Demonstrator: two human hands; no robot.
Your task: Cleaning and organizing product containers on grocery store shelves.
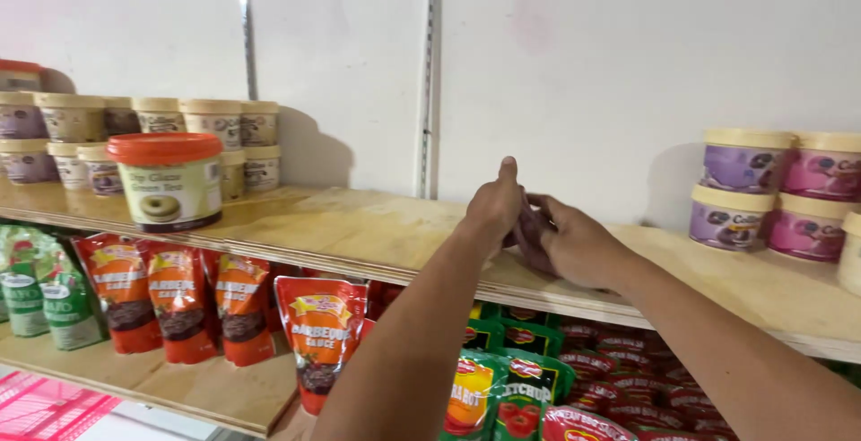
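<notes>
Both hands meet above the wooden shelf [359, 235]: the left hand [493, 208] is curled with thumb raised, and the right hand [569, 244] cups a small dark object [527, 228] between them. An orange-lidded tub [169, 181] stands at left, purple and pink tubs [780, 190] at right, and red sauce pouches [184, 302] stand on the shelf below.

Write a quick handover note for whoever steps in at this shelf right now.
Left hand: over the top wooden shelf, thumb up, fingers hidden behind it.
Right hand: beside it, touching; whether either holds anything cannot be told.
Orange-lidded tub stands alone at the left, small cups stacked behind, purple and pink cups at the right.
Between them the shelf is bare.
Sauce pouches fill the shelf below.
</notes>
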